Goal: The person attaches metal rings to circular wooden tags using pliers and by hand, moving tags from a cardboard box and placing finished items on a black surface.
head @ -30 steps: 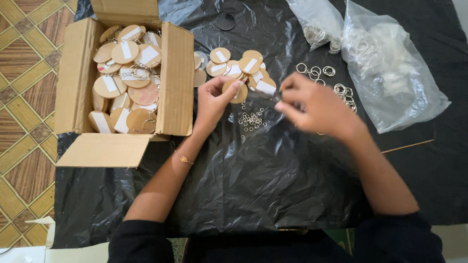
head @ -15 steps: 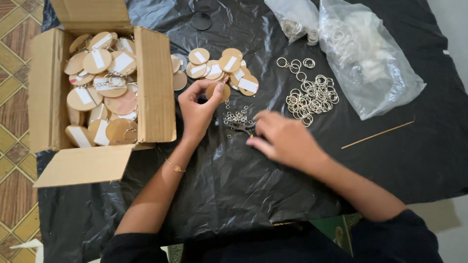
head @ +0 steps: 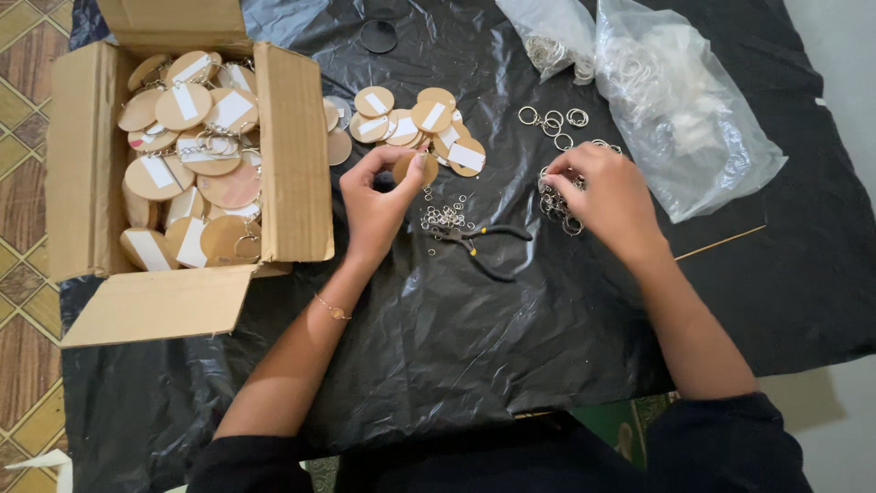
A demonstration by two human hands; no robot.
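Your right hand (head: 610, 196) has left the middle of the black plastic sheet (head: 511, 365) and swung out toward two o'clock, where its fingers now press down into the pile of key rings (head: 558, 203); whether they have closed on one ring you cannot tell, since the fingertips are buried in the heap. Your left hand (head: 379, 203) has barely moved and keeps its grip pinched on a round wooden disc (head: 418, 168), held just above the small jump rings (head: 444, 217). The pliers (head: 482, 243) now lie free on the sheet at six o'clock from the disc, touched by neither hand. That reads as the disc being ready for its ring. The cardboard box (head: 294, 155) of finished discs sits at nine o'clock, the loose disc pile (head: 415, 123) at twelve.
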